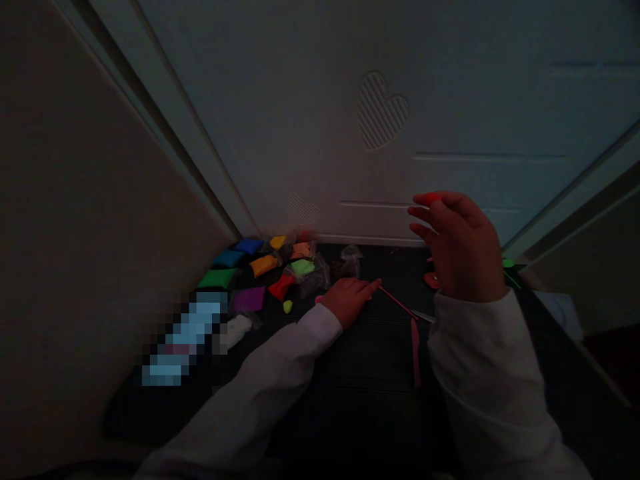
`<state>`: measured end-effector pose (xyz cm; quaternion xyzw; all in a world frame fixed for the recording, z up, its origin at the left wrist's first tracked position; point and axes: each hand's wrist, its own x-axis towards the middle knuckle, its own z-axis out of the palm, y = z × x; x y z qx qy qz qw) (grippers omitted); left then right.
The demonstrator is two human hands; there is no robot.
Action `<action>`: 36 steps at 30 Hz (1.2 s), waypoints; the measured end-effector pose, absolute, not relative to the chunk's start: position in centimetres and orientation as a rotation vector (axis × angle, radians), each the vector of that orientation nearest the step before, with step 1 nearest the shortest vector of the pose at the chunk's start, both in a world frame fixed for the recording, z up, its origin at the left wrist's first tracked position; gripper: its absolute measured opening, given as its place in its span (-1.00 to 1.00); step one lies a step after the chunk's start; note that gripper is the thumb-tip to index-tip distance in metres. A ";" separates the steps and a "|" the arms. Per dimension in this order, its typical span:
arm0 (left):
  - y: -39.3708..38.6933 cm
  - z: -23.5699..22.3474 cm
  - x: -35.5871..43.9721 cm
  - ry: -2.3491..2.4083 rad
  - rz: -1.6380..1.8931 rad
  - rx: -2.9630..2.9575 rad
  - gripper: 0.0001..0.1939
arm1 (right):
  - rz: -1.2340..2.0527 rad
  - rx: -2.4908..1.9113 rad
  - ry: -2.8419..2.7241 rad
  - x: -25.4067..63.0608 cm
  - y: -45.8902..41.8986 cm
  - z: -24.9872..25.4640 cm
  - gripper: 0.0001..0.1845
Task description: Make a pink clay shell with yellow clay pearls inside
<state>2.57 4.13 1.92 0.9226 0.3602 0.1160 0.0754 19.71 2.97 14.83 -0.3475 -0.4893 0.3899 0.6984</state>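
My right hand point(463, 243) is raised above the table, thumb and forefinger pinched on a small piece of bright red-orange clay point(434, 197); the other fingers are held apart. My left hand point(351, 301) lies flat on the dark table, fingers stretched out to the right. Bits of something pink point(319, 300) show at its edges, mostly hidden beneath it. By its fingertips a thin pink stick tool point(397, 301) slants across the table. A pink plastic knife point(415, 353) lies nearer me. Scissors point(431, 280) with reddish handles are partly covered by my right forearm.
Several bags of coloured clay, among them purple point(249, 299), green point(219, 278) and red point(281, 287), lie at the left and back of the table point(345, 380). A small yellow-green lump point(287, 307) sits near them. A blurred, lit screen point(185, 340) is at left. Behind stands a white door point(300, 133).
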 end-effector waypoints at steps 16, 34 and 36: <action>3.0 4.7 2.3 1.008 0.678 2.459 -0.62 | 0.543 -0.814 -1.324 19.2 3.1 13.8 -0.84; 0.6 17.2 0.8 0.640 0.974 1.211 -0.81 | -0.033 -0.820 -1.852 17.2 -1.2 16.6 -0.74; 0.7 17.4 0.9 0.671 0.974 1.195 -0.82 | -0.047 -0.827 -1.880 17.1 -1.1 16.6 -0.74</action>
